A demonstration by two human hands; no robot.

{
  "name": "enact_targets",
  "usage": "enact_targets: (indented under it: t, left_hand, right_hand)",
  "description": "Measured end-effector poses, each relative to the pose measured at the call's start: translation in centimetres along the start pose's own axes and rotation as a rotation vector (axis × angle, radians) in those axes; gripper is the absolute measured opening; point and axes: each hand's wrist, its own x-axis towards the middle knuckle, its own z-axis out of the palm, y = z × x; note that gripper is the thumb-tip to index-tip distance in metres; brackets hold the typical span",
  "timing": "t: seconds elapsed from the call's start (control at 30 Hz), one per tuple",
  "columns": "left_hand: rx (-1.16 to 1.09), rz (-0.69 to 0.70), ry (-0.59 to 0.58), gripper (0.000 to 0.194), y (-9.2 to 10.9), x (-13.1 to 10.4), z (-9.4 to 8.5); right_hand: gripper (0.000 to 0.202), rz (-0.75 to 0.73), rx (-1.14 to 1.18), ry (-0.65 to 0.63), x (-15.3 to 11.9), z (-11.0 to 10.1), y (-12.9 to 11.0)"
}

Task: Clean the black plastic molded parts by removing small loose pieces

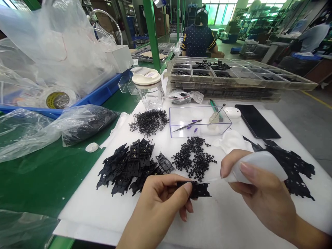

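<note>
My left hand (166, 204) pinches a flat black plastic part (201, 190) between thumb and fingers, above the white work surface. A white squeeze bottle (264, 166) lies in the grip of my right hand (269, 197). Its thin clear nozzle (214, 180) points left, and the tip is at or very near the part's upper edge; whether they touch I cannot tell. Beyond my left hand is a heap of similar black parts (132, 162). Small black pieces (194, 155) lie in a pile behind the held part, and thin black clips (149, 121) form another pile farther back.
A clear box (181, 119) with tweezers (187, 125) stands mid-table. Behind it are a lidded cup (149, 86) and stacked compartment trays (238, 77). At right lie a phone (256, 121) and more black parts (295, 169). A blue tray (103, 93) holds plastic bags. A person (199, 38) sits ahead.
</note>
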Motion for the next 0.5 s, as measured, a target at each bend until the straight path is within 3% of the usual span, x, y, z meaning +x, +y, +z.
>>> enact_targets:
  t: [0.5]
  left_hand:
    - [0.022, -0.013, 0.004, 0.025, 0.03, -0.16, -0.02]
  right_hand:
    - [0.031, 0.042, 0.04, -0.012, -0.07, 0.2, -0.2]
